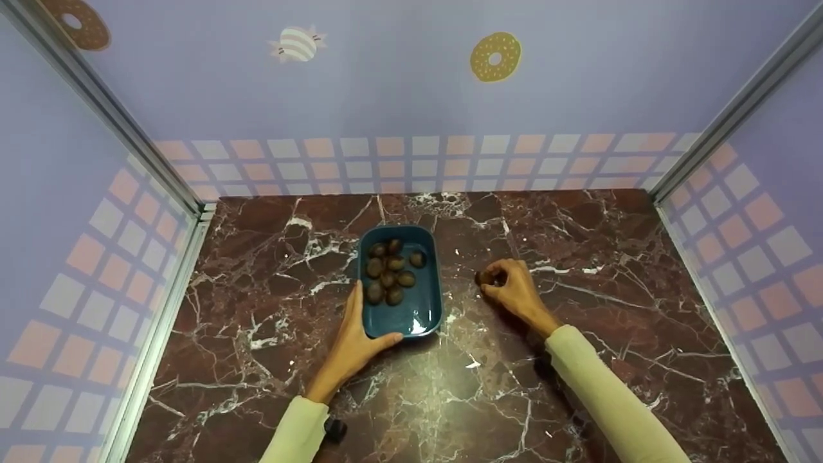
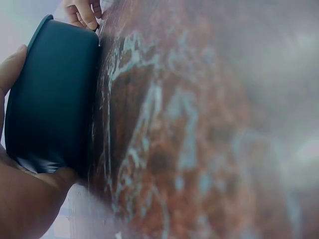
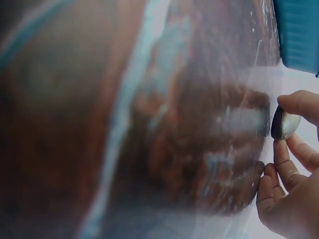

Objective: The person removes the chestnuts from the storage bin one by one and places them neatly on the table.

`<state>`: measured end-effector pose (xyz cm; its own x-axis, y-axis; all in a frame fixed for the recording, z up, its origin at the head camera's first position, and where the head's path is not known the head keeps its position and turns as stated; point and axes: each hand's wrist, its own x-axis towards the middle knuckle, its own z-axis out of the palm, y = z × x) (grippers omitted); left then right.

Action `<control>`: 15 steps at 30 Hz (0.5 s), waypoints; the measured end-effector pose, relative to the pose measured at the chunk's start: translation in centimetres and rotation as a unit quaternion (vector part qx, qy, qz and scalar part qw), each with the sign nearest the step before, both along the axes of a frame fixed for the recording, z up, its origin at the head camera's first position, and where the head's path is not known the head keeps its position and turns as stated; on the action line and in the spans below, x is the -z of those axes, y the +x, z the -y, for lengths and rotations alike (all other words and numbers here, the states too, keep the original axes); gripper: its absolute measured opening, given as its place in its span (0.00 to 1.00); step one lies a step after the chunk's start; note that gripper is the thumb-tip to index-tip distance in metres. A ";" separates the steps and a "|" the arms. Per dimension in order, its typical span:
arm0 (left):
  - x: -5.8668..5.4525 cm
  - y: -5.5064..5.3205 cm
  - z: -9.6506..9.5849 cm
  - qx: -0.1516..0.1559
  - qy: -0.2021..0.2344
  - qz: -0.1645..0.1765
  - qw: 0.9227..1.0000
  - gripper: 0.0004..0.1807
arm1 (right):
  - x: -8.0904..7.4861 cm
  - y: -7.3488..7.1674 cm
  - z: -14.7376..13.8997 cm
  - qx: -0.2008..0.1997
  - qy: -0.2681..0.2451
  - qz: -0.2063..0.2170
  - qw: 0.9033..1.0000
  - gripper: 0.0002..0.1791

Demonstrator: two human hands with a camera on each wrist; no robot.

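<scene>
A deep teal dish (image 1: pixel 393 319) with rounded corners stands on the marble-patterned tabletop. Several round brown chestnuts (image 1: pixel 387 279) lie in it, mostly toward its far left side. My left hand (image 1: pixel 355 341) holds the dish at its near left corner, fingers along the left wall and thumb at the near rim. In the left wrist view the dish's smooth outer wall (image 2: pixel 57 94) shows between thumb and finger. To the right of the dish, my right hand (image 1: pixel 512 288) pinches one chestnut (image 3: pixel 285 123) between thumb and fingertips, close over the tabletop; it looks dark on one side and pale on the other.
Dark red tabletop (image 1: pixel 611 283) with white veins stretches around the dish. Lilac panels with checked borders enclose it at the back (image 1: pixel 411 96), left (image 1: pixel 58 212) and right (image 1: pixel 765 218), meeting at metal corner posts (image 1: pixel 720 116).
</scene>
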<state>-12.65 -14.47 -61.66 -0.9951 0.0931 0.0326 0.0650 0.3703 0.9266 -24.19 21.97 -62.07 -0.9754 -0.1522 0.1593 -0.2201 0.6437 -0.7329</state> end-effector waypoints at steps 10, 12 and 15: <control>0.0 0.0 -0.1 0.002 -0.003 0.008 1.000 0.75 | -0.1 -0.2 -0.1 -0.002 0.002 -0.011 1.000 0.18; 0.0 0.0 0.0 0.003 -0.005 0.010 1.000 0.75 | -0.4 -0.2 -0.1 0.000 -0.001 -0.017 1.000 0.19; 0.0 0.1 0.0 0.000 -0.006 0.012 1.000 0.75 | -1.0 -0.2 0.0 0.001 -0.004 -0.024 1.000 0.20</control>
<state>-12.56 -14.51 -61.65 -0.9956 0.0935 0.0080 0.0431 0.3808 0.9237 -24.38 22.02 -61.05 -0.9670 -0.1496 0.2061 -0.2537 0.6387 -0.7264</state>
